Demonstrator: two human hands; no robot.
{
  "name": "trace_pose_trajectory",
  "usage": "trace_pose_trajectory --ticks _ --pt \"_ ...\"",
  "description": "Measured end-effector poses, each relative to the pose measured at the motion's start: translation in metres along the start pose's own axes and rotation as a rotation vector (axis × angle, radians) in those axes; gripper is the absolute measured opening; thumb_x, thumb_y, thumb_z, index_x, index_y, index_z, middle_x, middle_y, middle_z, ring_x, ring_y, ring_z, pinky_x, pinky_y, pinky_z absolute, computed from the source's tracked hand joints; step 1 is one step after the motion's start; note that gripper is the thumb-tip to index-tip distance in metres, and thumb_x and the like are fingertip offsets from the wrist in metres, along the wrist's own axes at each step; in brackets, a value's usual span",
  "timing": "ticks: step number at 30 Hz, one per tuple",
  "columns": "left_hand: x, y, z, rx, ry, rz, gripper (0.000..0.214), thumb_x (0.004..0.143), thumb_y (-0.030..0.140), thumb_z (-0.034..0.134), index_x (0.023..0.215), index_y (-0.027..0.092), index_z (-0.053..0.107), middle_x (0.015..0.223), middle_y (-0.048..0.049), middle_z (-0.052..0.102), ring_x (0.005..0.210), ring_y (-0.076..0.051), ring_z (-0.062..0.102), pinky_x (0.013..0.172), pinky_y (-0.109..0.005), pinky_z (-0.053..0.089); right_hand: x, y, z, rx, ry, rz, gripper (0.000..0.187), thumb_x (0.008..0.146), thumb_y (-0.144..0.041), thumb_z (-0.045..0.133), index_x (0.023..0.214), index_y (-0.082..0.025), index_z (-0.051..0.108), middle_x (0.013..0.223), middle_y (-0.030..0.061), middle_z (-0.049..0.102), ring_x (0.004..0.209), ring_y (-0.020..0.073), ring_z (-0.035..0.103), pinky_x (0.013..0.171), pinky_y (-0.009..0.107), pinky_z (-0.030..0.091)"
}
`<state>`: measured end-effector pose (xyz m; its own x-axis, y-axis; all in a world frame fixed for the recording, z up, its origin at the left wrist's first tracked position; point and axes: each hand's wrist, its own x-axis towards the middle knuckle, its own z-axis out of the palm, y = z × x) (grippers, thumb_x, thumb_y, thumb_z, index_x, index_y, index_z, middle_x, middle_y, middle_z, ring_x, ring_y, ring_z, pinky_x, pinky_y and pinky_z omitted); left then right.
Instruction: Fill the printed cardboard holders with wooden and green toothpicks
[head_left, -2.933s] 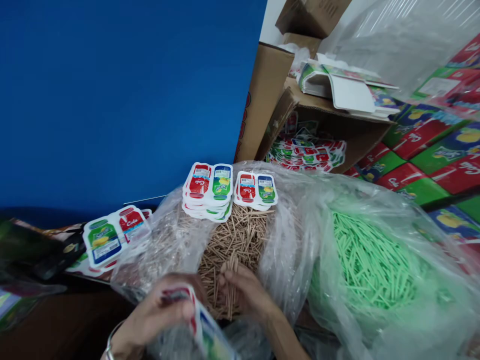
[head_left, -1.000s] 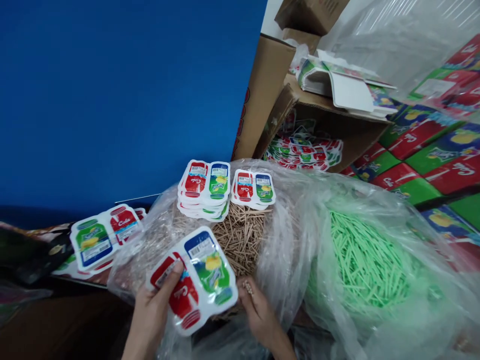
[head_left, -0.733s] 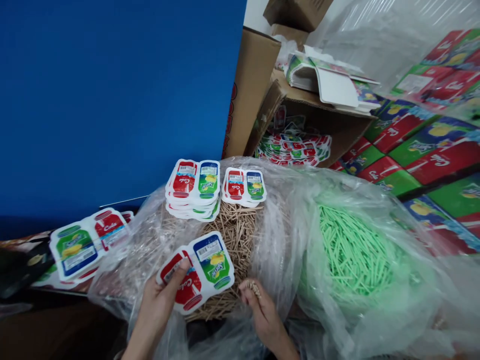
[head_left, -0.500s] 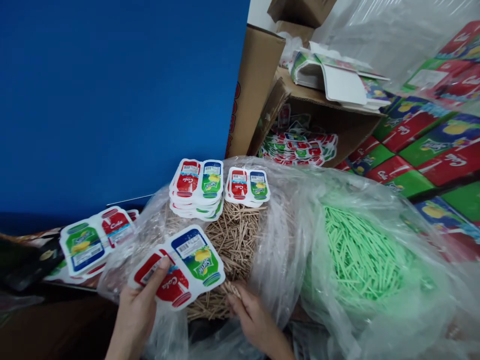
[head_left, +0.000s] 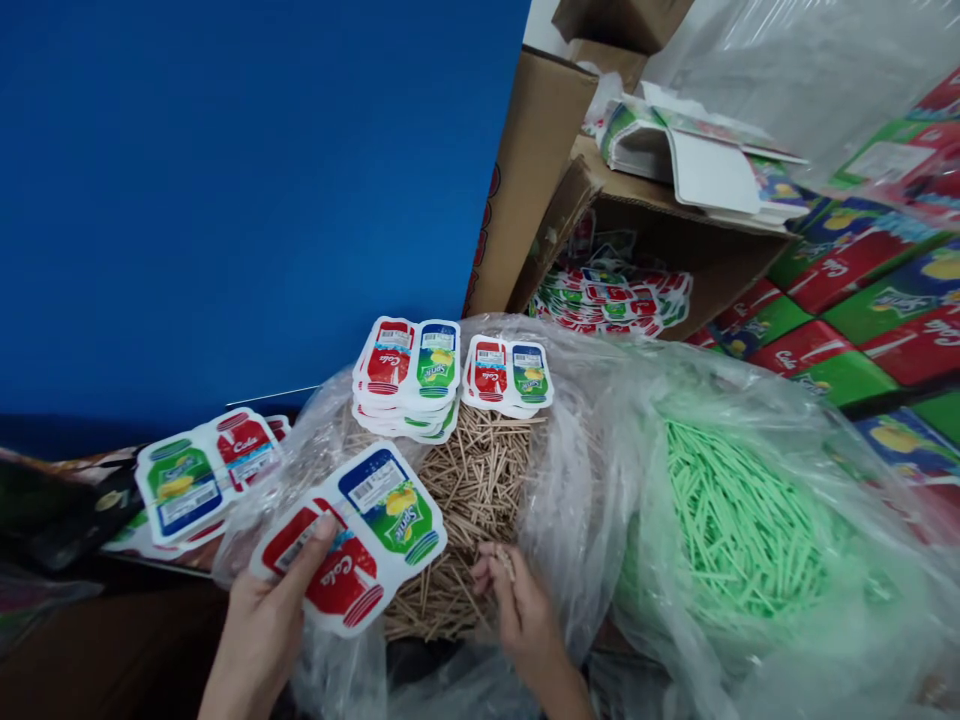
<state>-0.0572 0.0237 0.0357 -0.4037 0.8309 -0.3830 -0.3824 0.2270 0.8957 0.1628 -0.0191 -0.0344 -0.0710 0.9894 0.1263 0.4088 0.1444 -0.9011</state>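
At the far left, a pile of cards lies beside the left edge of a clear bag. The left hand is clamped, thumb on top, on a Cola-and-Sprite card, tilted over the bag's front left corner. A taller stack sits at the back left corner, a shorter stack along the back edge above brown sticks. Near the front right corner, the right hand curls its fingers together around a small bunch of sticks. Farther right, green sticks lie in another bag.
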Motion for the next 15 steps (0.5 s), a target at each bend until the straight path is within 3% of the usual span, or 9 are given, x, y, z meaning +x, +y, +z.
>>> trace_pose_trajectory --ticks 4,8,15 --pt "0.0 -0.006 -0.003 0.191 -0.126 -0.092 0.031 0.062 0.039 0.077 0.081 0.014 0.072 0.064 -0.0012 0.074 0.06 -0.024 0.069 0.05 -0.027 0.055 -0.003 0.0 -0.005 0.113 0.002 0.002 0.023 0.095 -0.025 0.031 0.107 -0.022 0.05 0.083 0.0025 0.064 0.067 0.0119 0.062 0.066 0.021 0.05" --pt "-0.004 -0.008 0.006 0.325 -0.269 -0.124 0.035 0.064 0.048 0.071 0.072 0.013 0.07 0.058 -0.0019 0.071 0.054 -0.022 0.066 0.049 -0.027 0.052 -0.007 0.005 -0.006 0.145 0.019 -0.006 0.022 0.095 -0.024 0.032 0.11 -0.023 0.049 0.083 0.0016 0.063 0.069 0.0111 0.061 0.067 0.02 0.049" --pt "-0.005 -0.012 0.016 0.449 -0.349 -0.153 0.038 0.066 0.052 0.068 0.061 0.015 0.062 0.048 0.001 0.064 0.046 -0.016 0.058 0.046 -0.024 0.047 -0.008 0.007 -0.009 0.161 0.024 -0.019 0.023 0.095 -0.023 0.032 0.11 -0.022 0.05 0.082 0.002 0.063 0.068 0.0114 0.061 0.066 0.021 0.048"
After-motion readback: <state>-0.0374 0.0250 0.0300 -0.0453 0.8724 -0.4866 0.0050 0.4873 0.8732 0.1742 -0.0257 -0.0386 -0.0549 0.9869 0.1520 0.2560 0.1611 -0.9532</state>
